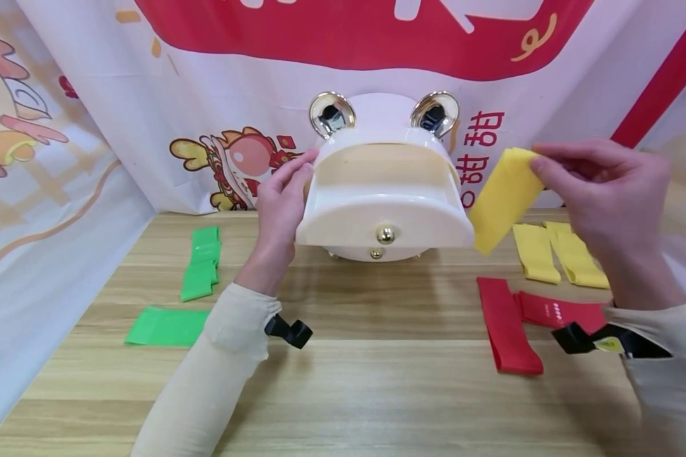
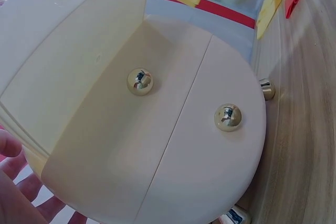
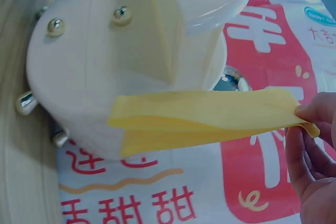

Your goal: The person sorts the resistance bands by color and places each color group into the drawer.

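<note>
A white frog-shaped drawer cabinet with round gold-rimmed eyes stands on the table, its top drawer pulled out. My left hand rests along the cabinet's left side; in the left wrist view its fingers are spread, partly cut off by the frame. Right of the drawer, my right hand pinches one end of a yellow resistance band between thumb and fingers. The band is a flat loop that hangs slantwise in the head view; in the right wrist view its free end lies in front of the cabinet's side.
Two yellow bands lie at the back right of the wooden table. Nearer are two red bands, and at the left two green bands. A printed cloth hangs behind the cabinet.
</note>
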`<action>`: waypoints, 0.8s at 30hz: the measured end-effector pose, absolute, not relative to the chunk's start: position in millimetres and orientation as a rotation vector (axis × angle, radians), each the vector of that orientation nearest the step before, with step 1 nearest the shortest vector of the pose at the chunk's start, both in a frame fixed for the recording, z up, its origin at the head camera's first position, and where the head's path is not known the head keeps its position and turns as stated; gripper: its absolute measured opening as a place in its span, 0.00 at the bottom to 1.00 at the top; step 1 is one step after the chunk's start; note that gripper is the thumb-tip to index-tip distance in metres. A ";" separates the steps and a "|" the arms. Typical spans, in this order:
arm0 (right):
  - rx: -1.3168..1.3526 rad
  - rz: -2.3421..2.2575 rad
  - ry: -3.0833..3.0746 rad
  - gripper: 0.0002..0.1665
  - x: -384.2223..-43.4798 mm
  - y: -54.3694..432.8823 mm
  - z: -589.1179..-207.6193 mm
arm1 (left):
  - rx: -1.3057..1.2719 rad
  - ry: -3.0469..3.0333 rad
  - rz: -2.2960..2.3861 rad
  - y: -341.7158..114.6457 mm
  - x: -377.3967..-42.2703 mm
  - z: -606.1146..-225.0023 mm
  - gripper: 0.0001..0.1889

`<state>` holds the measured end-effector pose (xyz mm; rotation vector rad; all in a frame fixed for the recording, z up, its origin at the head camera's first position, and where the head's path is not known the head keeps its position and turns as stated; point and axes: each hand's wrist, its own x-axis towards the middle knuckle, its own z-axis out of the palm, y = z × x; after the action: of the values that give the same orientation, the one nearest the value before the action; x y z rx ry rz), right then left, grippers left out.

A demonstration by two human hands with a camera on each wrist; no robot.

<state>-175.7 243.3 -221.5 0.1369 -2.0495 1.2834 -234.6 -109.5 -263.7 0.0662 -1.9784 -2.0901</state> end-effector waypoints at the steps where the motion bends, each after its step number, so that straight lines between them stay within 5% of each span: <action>1: 0.126 1.297 -2.042 0.17 -175.3 241.2 -218.0 | 0.067 -1.978 -2.089 -109.3 -234.6 -263.6 0.14; 24: 0.212 1.468 -1.750 0.19 -174.0 198.5 -146.9 | 0.084 -1.964 -2.095 -106.7 -231.9 -261.1 0.14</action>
<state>-174.0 198.5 -146.9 0.2124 -1.7498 1.4677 -231.9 -106.7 -261.1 0.0842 -1.9643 -2.0953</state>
